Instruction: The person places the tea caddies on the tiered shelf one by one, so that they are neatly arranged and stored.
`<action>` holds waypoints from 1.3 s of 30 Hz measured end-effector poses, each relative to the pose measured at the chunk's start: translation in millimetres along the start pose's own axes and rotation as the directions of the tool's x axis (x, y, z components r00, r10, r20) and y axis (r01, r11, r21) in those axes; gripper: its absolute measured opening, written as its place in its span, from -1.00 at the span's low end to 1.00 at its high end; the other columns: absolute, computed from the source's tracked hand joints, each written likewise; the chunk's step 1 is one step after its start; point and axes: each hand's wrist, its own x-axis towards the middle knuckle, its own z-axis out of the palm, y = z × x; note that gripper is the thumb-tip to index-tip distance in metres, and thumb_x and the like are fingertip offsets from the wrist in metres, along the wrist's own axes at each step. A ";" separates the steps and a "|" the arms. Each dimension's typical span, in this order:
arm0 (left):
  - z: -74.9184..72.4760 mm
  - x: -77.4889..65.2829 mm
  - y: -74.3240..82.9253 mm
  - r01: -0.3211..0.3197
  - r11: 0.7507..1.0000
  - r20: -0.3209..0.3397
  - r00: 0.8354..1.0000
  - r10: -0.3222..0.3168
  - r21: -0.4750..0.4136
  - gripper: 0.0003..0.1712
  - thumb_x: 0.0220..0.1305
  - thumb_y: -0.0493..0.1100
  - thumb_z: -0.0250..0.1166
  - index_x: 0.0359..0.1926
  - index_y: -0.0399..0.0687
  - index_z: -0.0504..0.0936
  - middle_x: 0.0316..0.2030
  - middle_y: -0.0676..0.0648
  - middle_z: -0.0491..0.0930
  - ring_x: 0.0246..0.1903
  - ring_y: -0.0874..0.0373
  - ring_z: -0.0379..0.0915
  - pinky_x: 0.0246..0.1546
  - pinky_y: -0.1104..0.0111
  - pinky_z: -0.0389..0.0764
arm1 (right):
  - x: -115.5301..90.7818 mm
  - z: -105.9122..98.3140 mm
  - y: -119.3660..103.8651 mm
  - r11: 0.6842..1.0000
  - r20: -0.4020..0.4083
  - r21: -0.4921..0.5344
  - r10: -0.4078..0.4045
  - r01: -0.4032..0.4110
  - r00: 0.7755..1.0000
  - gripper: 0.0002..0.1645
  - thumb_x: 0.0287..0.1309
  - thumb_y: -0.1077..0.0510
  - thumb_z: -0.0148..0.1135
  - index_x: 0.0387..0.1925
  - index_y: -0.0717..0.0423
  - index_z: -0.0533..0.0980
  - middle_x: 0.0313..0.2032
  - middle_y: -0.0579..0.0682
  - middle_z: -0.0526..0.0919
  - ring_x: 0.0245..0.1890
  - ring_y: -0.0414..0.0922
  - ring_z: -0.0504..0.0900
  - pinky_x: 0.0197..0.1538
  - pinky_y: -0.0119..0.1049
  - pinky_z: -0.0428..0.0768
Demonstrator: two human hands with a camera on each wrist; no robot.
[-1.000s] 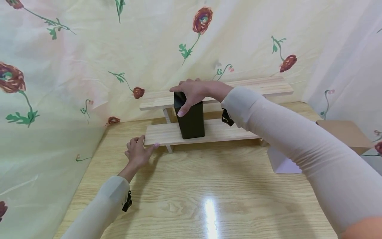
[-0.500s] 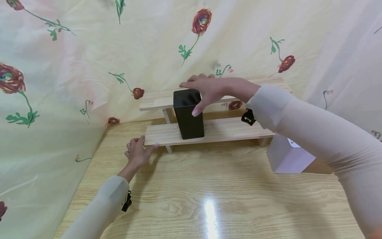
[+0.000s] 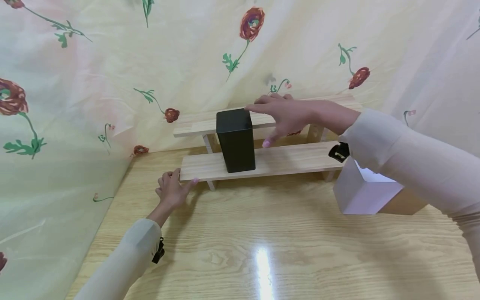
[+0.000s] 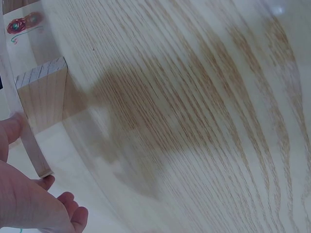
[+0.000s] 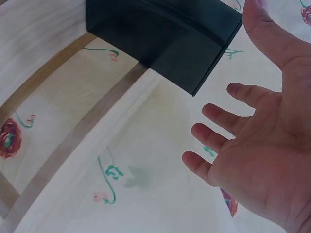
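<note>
A tall black box stands upright on the lower board of the two-tier wooden shelf. My right hand is just to the right of the box's top, with fingers spread and nothing in them. In the right wrist view, the palm and loosely bent fingers of that hand are apart from the black box. At the shelf's left end, my left hand holds the corner of the lower board, thumb on its front edge. In the left wrist view, thumb and fingers close on the board's end.
To the right, a white box and a brown cardboard box sit on the wood-grain table, partly behind the right sleeve. Flower-patterned cloth hangs behind and along the sides.
My right hand has let go of the top of the black box and moved right. The box stays where it was, and my left hand keeps its hold on the shelf.
</note>
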 end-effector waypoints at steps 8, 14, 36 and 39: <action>-0.2 0.3 0.2 0.007 1.000 0.002 1.000 -0.007 0.000 -0.02 0.27 0.31 0.15 0.46 -0.21 0.06 0.35 -0.42 0.00 0.29 -0.31 -0.14 0.13 -0.20 -0.04 | -25.8 8.9 11.2 1.000 -0.031 0.022 0.018 -0.017 0.999 0.32 -0.17 -0.35 0.44 0.51 -0.07 -0.05 0.44 0.19 -0.01 0.42 0.23 -0.11 0.26 0.39 -0.20; -0.4 -2.2 1.3 0.003 1.000 0.008 1.000 -0.003 -0.008 0.01 0.26 0.33 0.15 0.46 -0.22 0.05 0.34 -0.43 0.00 0.29 -0.32 -0.15 0.13 -0.21 -0.05 | -47.0 15.4 25.3 0.999 -0.062 0.027 0.023 -0.021 0.998 0.32 -0.18 -0.32 0.47 0.50 -0.01 0.00 0.42 0.22 0.03 0.39 0.25 -0.06 0.22 0.39 -0.10; -0.4 0.6 2.3 -0.002 1.000 0.009 1.000 0.002 0.007 -0.01 0.27 0.32 0.15 0.46 -0.22 0.06 0.35 -0.43 -0.01 0.31 -0.34 -0.17 0.13 -0.23 -0.06 | -121.9 46.8 72.6 0.996 -0.074 0.076 0.055 -0.049 0.996 0.37 -0.31 -0.31 0.53 0.49 -0.03 0.03 0.40 0.24 0.09 0.35 0.32 0.03 0.14 0.40 0.02; -0.9 0.2 2.2 -0.001 1.000 0.015 1.000 0.001 0.010 0.00 0.28 0.32 0.14 0.46 -0.22 0.05 0.35 -0.44 -0.02 0.31 -0.35 -0.17 0.14 -0.23 -0.06 | -131.5 54.8 79.3 0.998 -0.081 0.055 0.042 -0.037 0.996 0.36 -0.34 -0.30 0.54 0.47 -0.01 0.07 0.37 0.24 0.14 0.31 0.31 0.11 0.08 0.38 0.15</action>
